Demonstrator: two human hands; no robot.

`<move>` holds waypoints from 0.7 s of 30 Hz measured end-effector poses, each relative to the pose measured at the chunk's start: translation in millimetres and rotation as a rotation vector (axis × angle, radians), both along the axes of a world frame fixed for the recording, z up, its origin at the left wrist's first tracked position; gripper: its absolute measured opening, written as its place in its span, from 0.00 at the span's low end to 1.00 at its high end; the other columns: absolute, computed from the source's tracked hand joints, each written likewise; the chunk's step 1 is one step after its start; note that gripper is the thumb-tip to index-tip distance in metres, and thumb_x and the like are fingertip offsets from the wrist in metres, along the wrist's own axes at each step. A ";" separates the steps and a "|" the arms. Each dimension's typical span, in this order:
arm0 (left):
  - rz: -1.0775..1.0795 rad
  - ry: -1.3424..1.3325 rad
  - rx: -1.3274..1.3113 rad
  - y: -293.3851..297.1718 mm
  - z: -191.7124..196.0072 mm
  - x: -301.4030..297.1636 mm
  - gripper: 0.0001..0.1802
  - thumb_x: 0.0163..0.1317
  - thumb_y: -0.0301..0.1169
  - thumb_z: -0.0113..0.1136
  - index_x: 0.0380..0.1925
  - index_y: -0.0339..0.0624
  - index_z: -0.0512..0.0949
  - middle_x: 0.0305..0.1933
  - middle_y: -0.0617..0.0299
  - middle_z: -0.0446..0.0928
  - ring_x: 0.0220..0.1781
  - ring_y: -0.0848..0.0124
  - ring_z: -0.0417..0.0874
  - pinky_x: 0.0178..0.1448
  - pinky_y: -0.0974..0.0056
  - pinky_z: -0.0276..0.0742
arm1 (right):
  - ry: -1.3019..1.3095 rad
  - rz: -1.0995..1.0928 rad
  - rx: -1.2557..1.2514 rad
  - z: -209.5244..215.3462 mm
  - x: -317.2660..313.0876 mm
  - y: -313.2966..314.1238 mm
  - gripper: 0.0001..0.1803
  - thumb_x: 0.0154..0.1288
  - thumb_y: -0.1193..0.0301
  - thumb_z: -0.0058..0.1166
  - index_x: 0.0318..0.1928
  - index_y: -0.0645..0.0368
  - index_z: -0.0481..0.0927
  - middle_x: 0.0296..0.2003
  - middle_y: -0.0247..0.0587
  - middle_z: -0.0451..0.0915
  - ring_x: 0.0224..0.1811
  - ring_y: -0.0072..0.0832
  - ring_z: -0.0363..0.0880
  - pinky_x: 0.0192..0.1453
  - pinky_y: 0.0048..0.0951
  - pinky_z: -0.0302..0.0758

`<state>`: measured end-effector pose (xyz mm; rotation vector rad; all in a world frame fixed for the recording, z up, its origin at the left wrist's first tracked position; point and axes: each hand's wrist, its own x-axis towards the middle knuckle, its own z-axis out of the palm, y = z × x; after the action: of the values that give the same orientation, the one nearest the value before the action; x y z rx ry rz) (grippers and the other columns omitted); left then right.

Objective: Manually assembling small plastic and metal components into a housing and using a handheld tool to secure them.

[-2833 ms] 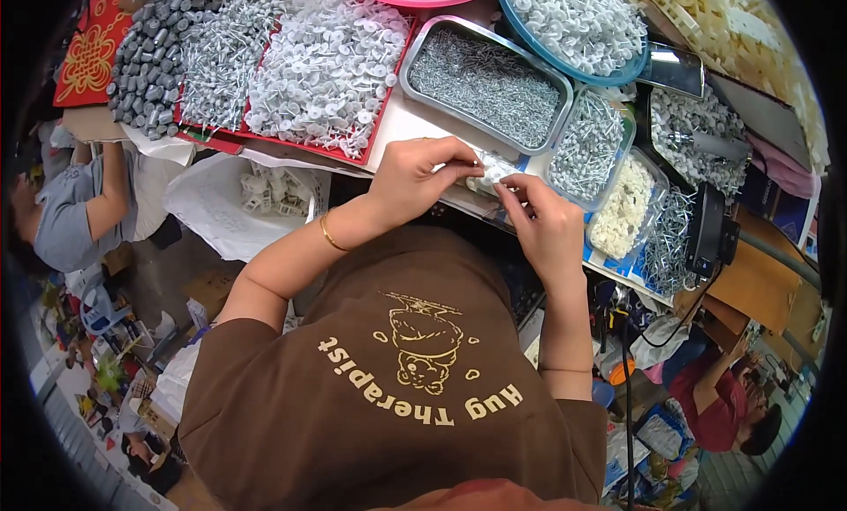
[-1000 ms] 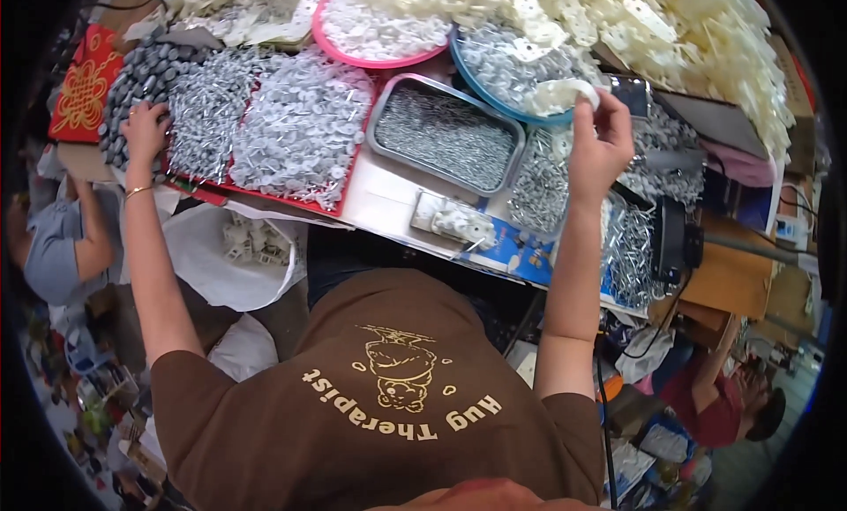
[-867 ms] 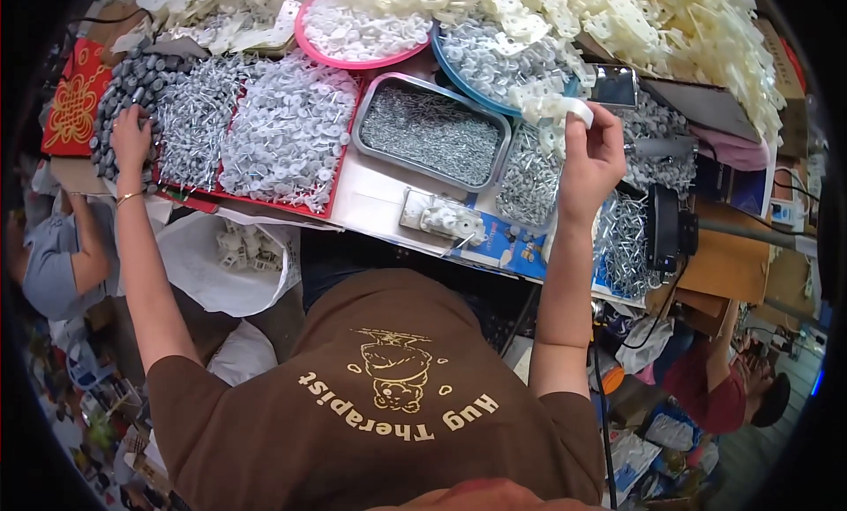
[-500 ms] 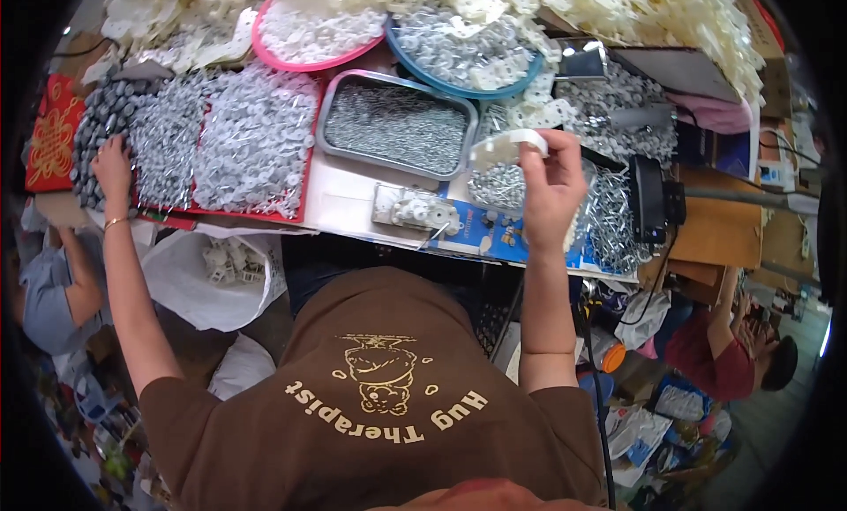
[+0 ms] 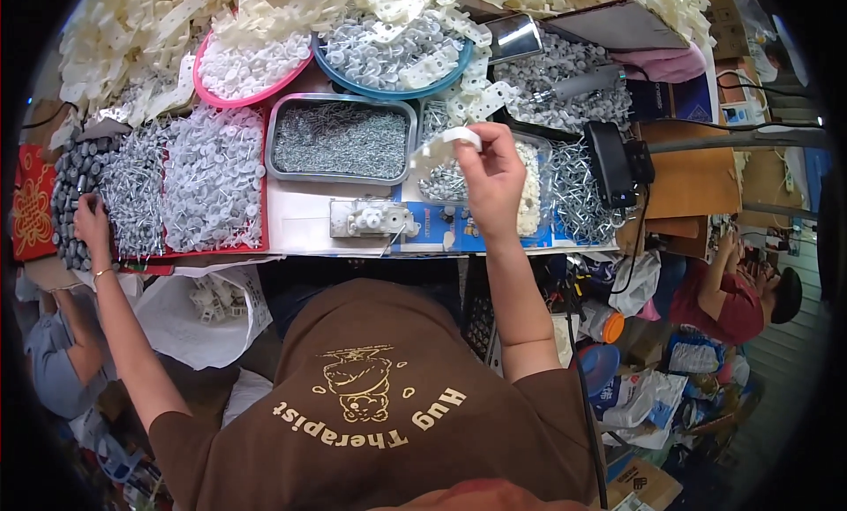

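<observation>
a curved white strip (image 5: 446, 141) is up in the air over the right part of the counter (image 5: 296, 209), pinched at its near end between the thumb and fingers of the right hand (image 5: 494, 186), its other end reaching out to the left. the left hand (image 5: 92, 227) is stretched far to the side, its bent fingertips among the dark grey caps (image 5: 71, 180) at the counter's left end; whether they have closed on one, i can't tell. below and left of the strip, near the front edge, sits a small clear-and-white fixture (image 5: 372, 218) with white pieces on it. just behind that is a metal tray (image 5: 340, 178) of tiny silver parts. left of the tray are white disc-headed pieces (image 5: 212, 189) in a red tray (image 5: 264, 220), then a heap of silver pins (image 5: 135, 198) next to the caps. right of the right hand are a clear tub of cream bits (image 5: 529, 198) and more loose pins (image 5: 573, 186), with a black device (image 5: 610, 162) beside them. farther back stand a pink basin (image 5: 206, 93) and a blue basin (image 5: 388, 94), and cream plastic plates (image 5: 123, 39) are heaped behind.
</observation>
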<state>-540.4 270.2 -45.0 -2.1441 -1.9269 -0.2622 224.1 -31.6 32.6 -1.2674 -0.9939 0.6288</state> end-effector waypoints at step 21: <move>-1.040 -0.868 -0.238 -253.3 90.8 542.6 0.21 0.44 0.45 0.77 0.35 0.47 0.82 0.43 0.67 0.78 0.52 0.65 0.78 0.63 0.53 0.61 | 0.271 0.085 -0.397 6.0 -24.9 -18.6 0.09 0.75 0.66 0.51 0.49 0.57 0.73 0.30 0.33 0.78 0.23 0.16 0.72 0.22 0.18 0.66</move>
<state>2.2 16.9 45.8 -3.3715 -0.8485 -1.3695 199.2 -50.2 38.6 -1.4409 -0.7203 1.0724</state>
